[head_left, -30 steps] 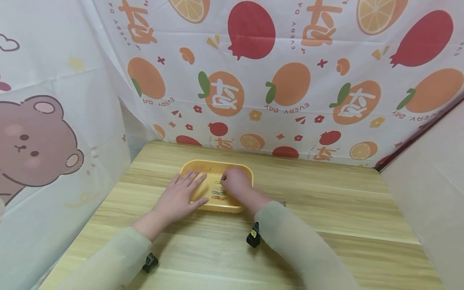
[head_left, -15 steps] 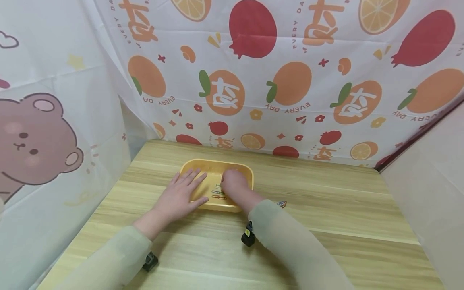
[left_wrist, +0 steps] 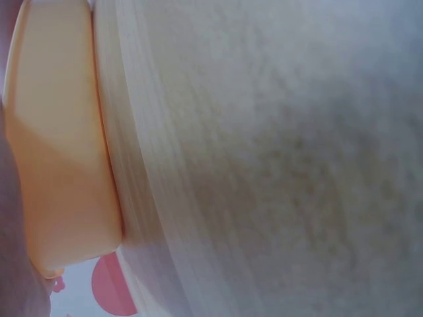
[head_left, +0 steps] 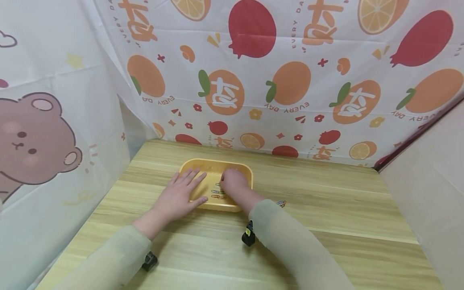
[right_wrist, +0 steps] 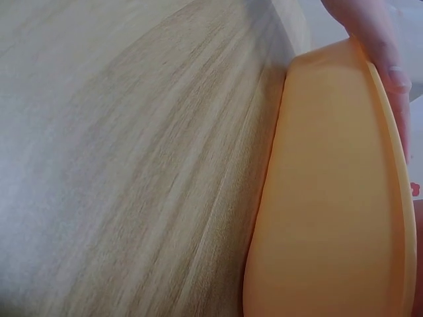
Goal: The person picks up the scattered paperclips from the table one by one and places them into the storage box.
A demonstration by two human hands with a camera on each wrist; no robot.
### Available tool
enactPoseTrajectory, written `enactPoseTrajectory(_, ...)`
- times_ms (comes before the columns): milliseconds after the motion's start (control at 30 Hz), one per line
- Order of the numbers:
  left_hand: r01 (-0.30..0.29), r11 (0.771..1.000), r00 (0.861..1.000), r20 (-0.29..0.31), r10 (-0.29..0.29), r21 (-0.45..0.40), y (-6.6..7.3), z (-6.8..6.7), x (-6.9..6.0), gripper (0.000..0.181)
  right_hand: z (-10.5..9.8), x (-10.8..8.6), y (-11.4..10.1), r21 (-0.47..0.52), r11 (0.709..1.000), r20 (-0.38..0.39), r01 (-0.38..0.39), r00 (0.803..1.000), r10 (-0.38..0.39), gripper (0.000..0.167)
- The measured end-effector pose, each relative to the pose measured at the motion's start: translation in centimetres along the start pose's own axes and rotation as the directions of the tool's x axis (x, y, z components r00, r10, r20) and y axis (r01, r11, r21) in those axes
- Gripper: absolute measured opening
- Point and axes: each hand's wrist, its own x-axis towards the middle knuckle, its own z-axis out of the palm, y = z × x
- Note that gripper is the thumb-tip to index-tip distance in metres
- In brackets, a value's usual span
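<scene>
A shallow yellow tray (head_left: 221,208) sits on the table with several coloured paper clips (head_left: 215,196) lying in loose rows on its floor. Over the tray's left side lies my left hand (head_left: 177,198), fingers spread, thumb across the front rim. My right hand (head_left: 235,183) reaches inside at the right, fingers curled and fingertips together at a paper clip; the back of the hand hides most of that hold. Only the tray's outer wall (left_wrist: 63,145) fills the side of the left wrist view. In the right wrist view, fingers of the left hand (right_wrist: 383,46) touch the far rim.
A small cluster of paper clips (head_left: 281,203) lies on the wooden table (head_left: 203,249) right of the tray, beside my right sleeve. A fruit-print cloth (head_left: 253,92) hangs behind the table. A bear-print cloth (head_left: 36,137) hangs at the left, and a pale panel (head_left: 431,173) stands at the right.
My right hand has shifted slightly within the tray, and its forearm has swung left, uncovering more of the paper clips on the table. The left hand has stayed in place.
</scene>
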Motion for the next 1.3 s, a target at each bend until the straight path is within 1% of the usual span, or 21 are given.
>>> enactPoseTrajectory(200, 0.003, 1.0, 1.0, 0.002, -0.003, -0.007, 0.1, -0.2, 0.0, 0.083, -0.3, -0.1, 0.0, 0.012, 1.0, -0.016, 0.015, 1.0, -0.014, 0.018)
enactPoseTrajectory(467, -0.006, 1.0, 1.0, -0.003, 0.006, 0.0, 0.0, -0.3, 0.1, 0.084, -1.3, -0.8, -0.2, 0.01, 0.999, -0.067, 0.052, 0.996, -0.051, 0.02)
enactPoseTrajectory(667, 0.002, 1.0, 1.0, 0.01, -0.002, 0.002, 0.0, -0.3, 0.1, 0.083, -2.2, -1.6, 0.1, 0.051, 0.995, -0.112, 0.08, 0.991, -0.074, 0.02)
enactPoseTrajectory(867, 0.009, 1.0, 1.0, 0.023, -0.009, 0.01, 0.2, -0.5, 0.0, 0.085, -2.5, -2.4, 1.1, 0.097, 0.989, -0.167, 0.112, 0.981, -0.095, 0.02)
enactPoseTrajectory(1000, 0.016, 1.0, 0.999, 0.04, -0.017, 0.007, 0.1, -0.5, 0.0, 0.086, -2.8, -3.0, 1.7, 0.156, 0.981, -0.197, 0.112, 0.977, -0.08, 0.024)
enactPoseTrajectory(1233, 0.003, 1.0, 1.0, 0.015, -0.003, -0.001, 0.1, -0.4, 0.1, 0.082, -4.0, -3.9, 3.0, 0.26, 0.962, -0.232, 0.079, 0.972, -0.017, 0.027)
enactPoseTrajectory(1300, 0.004, 1.0, 1.0, 0.013, -0.004, -0.002, 0.1, -0.5, 0.1, 0.081, -4.2, -4.0, 3.6, 0.273, 0.959, -0.247, 0.071, 0.969, -0.002, 0.027)
